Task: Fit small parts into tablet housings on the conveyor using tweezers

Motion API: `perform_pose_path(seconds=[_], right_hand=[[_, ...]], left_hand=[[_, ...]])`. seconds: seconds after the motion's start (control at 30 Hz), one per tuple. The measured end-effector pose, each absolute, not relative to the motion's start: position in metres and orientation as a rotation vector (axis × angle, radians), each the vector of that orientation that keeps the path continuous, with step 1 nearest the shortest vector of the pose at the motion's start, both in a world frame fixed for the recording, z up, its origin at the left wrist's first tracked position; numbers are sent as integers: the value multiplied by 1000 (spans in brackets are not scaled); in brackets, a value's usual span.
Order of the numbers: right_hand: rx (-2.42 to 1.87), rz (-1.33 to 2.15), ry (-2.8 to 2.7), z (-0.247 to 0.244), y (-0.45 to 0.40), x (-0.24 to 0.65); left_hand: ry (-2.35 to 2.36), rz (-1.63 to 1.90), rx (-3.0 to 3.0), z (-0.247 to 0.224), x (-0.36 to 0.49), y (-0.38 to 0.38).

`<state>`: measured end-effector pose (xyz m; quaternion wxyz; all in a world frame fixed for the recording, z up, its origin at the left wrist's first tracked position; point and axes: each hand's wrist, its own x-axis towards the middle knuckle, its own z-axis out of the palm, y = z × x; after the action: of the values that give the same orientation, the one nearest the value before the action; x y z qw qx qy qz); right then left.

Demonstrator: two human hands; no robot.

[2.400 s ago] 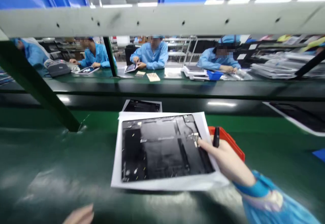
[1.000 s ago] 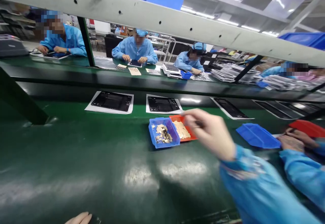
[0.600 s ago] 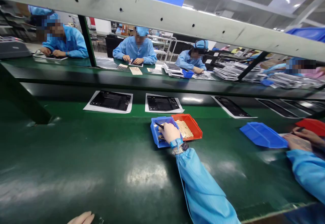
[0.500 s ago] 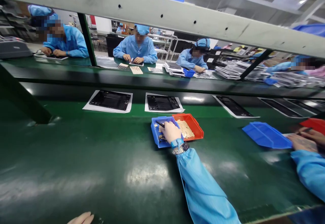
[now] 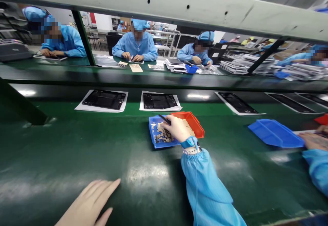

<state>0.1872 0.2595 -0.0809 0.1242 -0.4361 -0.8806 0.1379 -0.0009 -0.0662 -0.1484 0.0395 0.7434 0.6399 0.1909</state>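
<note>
Behind the green bench (image 5: 123, 150), workers in blue sit at a second long table under a pale overhead beam. The blue tray (image 5: 166, 145), holding small beige and dark pieces (image 5: 161, 136), stands near the middle. The person's right hand (image 5: 179, 129) is over its right side, the fingers closed on a slim black tool (image 5: 165, 119) that slants toward 10 o'clock. Whether the tool touches a piece cannot be told.

For clean work among such thin, jumbled pieces, a light grip near the working end would likely serve best, singling out one loose piece at the edge of the heap rather than pressing into it. The wrist should stay high enough that the cord (image 5: 196, 171) does not drag over the rim.

Just beside, toward 2 to 3 o'clock, is the red tray (image 5: 193, 118) with more beige pieces. A black panel (image 5: 159, 102) lies on white paper at 12 o'clock, another (image 5: 104, 99) at 10. At 7 o'clock the left hand (image 5: 87, 202), holding nothing visible, has its fingers extended and its thumb well apart. A co-worker's hand (image 5: 315, 140) is far off at 3 o'clock.
</note>
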Motion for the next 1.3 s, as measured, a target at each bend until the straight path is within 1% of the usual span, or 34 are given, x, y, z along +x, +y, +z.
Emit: perform_pose_path(seconds=[0.1, 0.23, 0.27, 0.37, 0.43, 0.53, 0.67, 0.83, 0.97, 1.03, 1.17, 1.3], right_hand=[[-1198, 477, -2504, -68, 250, 188], [-1089, 571, -2408, -46, 229, 189], [-1070, 585, -2388, -41, 225, 190], [-1024, 632, -2334, -36, 218, 192], [-985, 717, -2261, -36, 219, 193], [-944, 829, -2157, -36, 223, 195], [-963, 881, -2165, -34, 229, 198], [-1164, 660, -2339, -53, 243, 194], [-1216, 639, -2428, -84, 259, 185], [-1243, 581, -2410, -91, 261, 181], [-1240, 382, -2230, -75, 244, 180], [-915, 339, -2166, -53, 212, 180]], left_hand=[[1810, 779, 2140, -114, 6, -6], [1716, 1391, 1673, -97, 23, 79], [1658, 1486, 1575, -95, 26, 98], [1451, 1488, 1417, -93, 34, 140], [1374, 1451, 1393, -92, 37, 153], [1357, 1444, 1394, -90, 38, 157], [1340, 1487, 1373, -88, 34, 156], [1277, 1587, 1164, -92, 26, 158], [1296, 1684, 1003, -95, 24, 159], [1304, 1708, 975, -96, 24, 159], [1293, 1717, 952, -96, 25, 158], [1268, 1689, 1017, -93, 30, 155]])
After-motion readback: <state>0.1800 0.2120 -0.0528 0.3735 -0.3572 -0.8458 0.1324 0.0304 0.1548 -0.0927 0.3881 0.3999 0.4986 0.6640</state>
